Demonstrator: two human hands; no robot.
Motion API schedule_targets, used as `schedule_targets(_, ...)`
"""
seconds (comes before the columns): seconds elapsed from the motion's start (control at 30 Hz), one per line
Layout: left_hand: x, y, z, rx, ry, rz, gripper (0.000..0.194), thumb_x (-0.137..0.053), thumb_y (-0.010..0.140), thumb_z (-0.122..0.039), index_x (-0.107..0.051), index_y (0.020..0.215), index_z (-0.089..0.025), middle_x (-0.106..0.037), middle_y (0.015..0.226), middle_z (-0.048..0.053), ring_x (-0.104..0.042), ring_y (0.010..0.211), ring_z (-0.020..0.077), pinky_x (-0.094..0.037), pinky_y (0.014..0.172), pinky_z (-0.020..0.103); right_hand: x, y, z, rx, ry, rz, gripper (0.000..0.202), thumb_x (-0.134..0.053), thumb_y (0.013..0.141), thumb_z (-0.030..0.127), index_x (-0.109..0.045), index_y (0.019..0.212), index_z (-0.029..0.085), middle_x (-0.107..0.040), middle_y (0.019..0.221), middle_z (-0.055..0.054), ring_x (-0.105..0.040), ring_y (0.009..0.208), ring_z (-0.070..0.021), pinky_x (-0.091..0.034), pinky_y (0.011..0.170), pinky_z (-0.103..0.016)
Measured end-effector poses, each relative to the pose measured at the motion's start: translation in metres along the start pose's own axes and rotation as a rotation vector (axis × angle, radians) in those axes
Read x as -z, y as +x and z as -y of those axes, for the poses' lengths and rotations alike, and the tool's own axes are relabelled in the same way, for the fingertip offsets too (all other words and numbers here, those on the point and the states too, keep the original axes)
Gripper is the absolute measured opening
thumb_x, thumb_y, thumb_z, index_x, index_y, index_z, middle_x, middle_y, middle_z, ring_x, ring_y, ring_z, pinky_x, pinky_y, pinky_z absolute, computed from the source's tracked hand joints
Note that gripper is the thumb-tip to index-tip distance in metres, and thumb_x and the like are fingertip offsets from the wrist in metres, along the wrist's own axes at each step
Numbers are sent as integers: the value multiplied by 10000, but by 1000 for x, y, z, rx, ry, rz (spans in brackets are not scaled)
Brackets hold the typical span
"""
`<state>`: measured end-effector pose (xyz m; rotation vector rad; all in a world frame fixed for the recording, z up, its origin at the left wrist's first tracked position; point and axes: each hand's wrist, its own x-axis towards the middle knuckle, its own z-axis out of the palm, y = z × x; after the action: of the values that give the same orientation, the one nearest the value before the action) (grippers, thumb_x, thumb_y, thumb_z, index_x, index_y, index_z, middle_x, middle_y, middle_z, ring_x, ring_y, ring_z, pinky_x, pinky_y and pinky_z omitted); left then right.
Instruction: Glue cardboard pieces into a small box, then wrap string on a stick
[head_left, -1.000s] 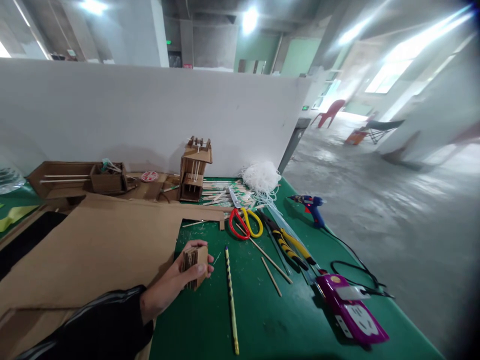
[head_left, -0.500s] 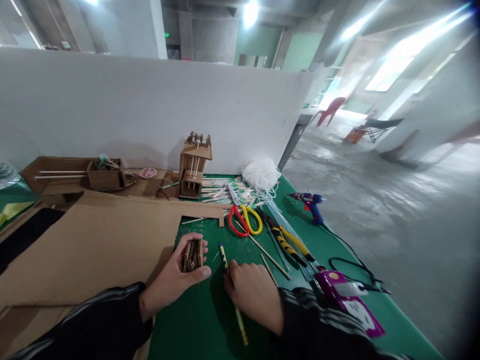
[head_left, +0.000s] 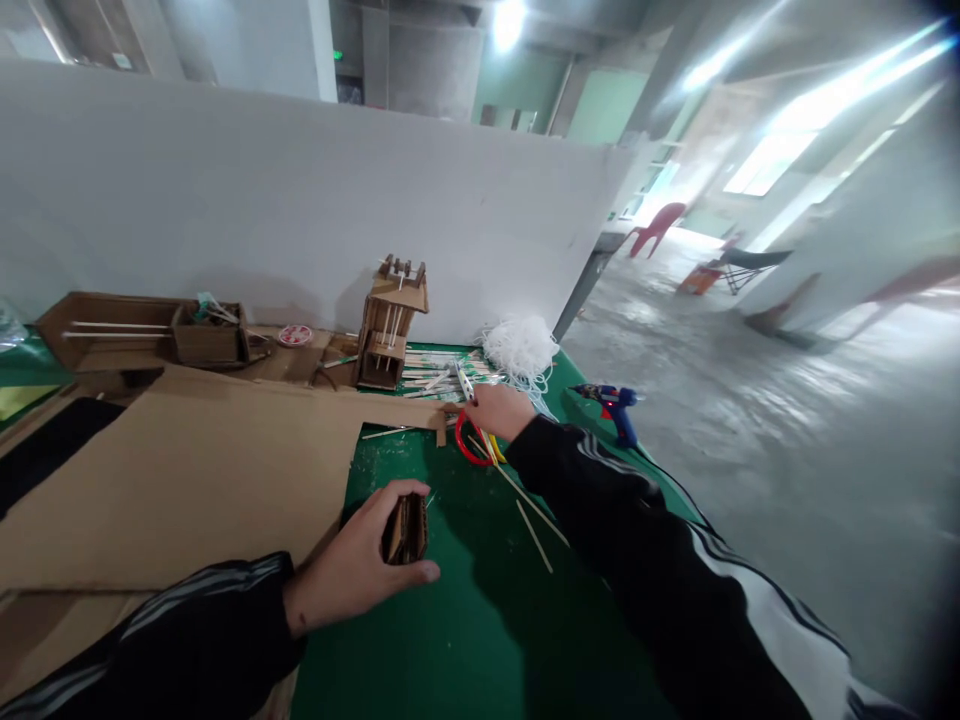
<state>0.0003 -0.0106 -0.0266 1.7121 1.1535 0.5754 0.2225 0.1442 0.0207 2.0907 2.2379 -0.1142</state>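
My left hand (head_left: 367, 550) is wrapped round a small bundle of brown cardboard pieces (head_left: 406, 528), thumb in front and fingers behind, just above the green table. Farther forward, my right hand (head_left: 501, 408) is closed over the middle of the scissors (head_left: 471, 445). Their red handle loop shows below the hand, with part of the yellow one. A pale, dark-marked end sticks out past my fingertips; whether it is a pencil or part of the scissors is unclear. Two thin wooden sticks (head_left: 534, 537) lie below my right forearm.
A large cardboard sheet (head_left: 187, 470) covers the left of the table (head_left: 420, 650). Behind stand a cardboard tower (head_left: 390, 320), scattered sticks (head_left: 427, 372) and a heap of white string (head_left: 519, 345). A blue glue gun (head_left: 615, 405) sits at the right edge, its cord trailing.
My right hand has moved forward from the table's front to the scissors, and its forearm now covers the pliers. The patterned pencil no longer shows where it was. My left hand has shifted slightly right.
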Motion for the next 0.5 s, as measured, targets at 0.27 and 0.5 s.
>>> schedule_targets(0.27,0,-1,1,-43,-79,-79,698,-735,771,-363,-362,1358,-302,-505,1323,61,-537,1160,275,-450,980,401,10,-35,21,147,199,-43,370,-392,989,415,-586,1145,141,-686,1045,-153,-646,1000,-281,-465,838,-375)
schedule_targets(0.5,-10,5,18,-244,-145,-153,755,-785,725,-284,-347,1340,-258,-481,1339,99,-519,1200,271,-425,1032,406,-27,-131,36,552,800,252,1010,-769,683,575,-288,1466,157,-401,1475,-164,-498,1258,-309,-440,1014,-408)
